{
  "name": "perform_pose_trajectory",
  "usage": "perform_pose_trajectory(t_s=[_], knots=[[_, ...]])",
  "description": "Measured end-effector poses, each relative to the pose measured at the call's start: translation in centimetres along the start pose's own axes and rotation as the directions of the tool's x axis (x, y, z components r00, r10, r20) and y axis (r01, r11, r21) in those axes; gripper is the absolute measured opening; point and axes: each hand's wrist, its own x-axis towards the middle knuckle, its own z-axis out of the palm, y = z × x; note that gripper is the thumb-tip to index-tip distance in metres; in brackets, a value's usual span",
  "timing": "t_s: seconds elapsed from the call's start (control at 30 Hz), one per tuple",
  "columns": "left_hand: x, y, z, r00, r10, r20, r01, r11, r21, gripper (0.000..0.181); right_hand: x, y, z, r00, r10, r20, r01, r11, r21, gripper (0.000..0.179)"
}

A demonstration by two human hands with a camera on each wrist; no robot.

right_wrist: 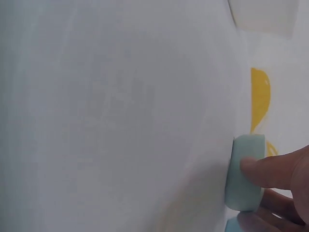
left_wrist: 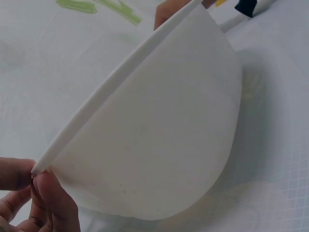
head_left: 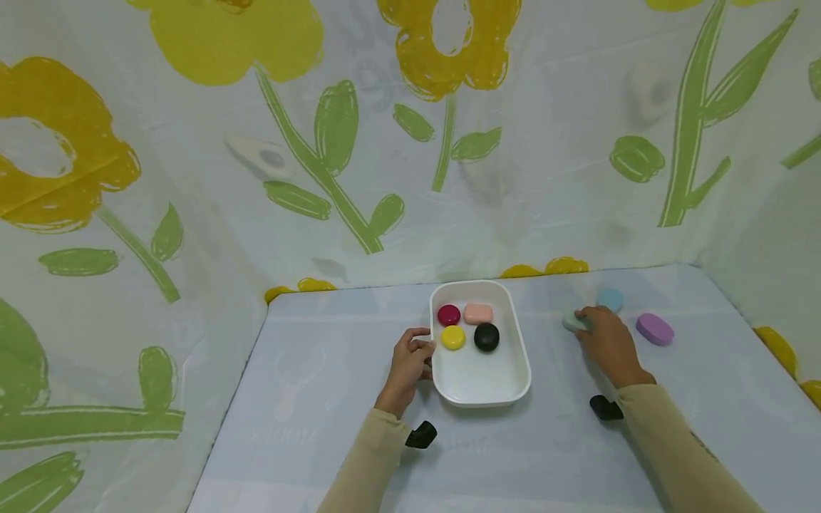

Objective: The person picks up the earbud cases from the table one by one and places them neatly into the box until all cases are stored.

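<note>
A white plastic tray (head_left: 482, 377) stands at the middle of the table, holding a red soap (head_left: 449, 315), a pink soap (head_left: 478, 313), a yellow soap (head_left: 452, 338) and a black soap (head_left: 487, 337). My left hand (head_left: 409, 363) pinches the tray's left rim between thumb and finger, as the left wrist view shows. To the right of the tray, my right hand (head_left: 609, 345) grips a pale green soap (right_wrist: 245, 193) by its sides, at table level. The hand partly covers that soap in the head view.
A light blue soap (head_left: 611, 299) lies just behind my right hand, and a purple soap (head_left: 655, 329) lies to its right. A flower-printed curtain (head_left: 449, 228) hangs behind the table (head_left: 321, 399).
</note>
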Motion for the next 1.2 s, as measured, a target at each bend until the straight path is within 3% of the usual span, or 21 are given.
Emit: perform_pose_trajectory(t_s=[0.33,0.67,0.9,1.2], knots=[[-0.2,0.1,0.0,1.000,-0.008,0.003,0.008,1.000,0.002,0.035,-0.8,-1.1,0.4,0.996,-0.068,-0.062,0.073,0.994,0.079,0.047],[-0.2,0.1,0.0,1.000,-0.002,0.005,0.002,1.000,0.003,0.036,-1.0,-5.1,-0.3,0.976,-0.170,-0.134,0.189,0.970,0.152,0.049],[0.0,0.0,0.0,1.000,-0.001,0.006,0.001,1.000,-0.011,0.034,-1.3,-7.8,0.1,0.971,-0.206,-0.121,0.227,0.954,0.196,0.051],[0.0,-0.1,-0.1,1.000,-0.002,0.008,0.002,1.000,-0.008,0.033,-1.6,-11.0,1.4,0.968,-0.250,-0.035,0.251,0.944,0.213,0.053]])
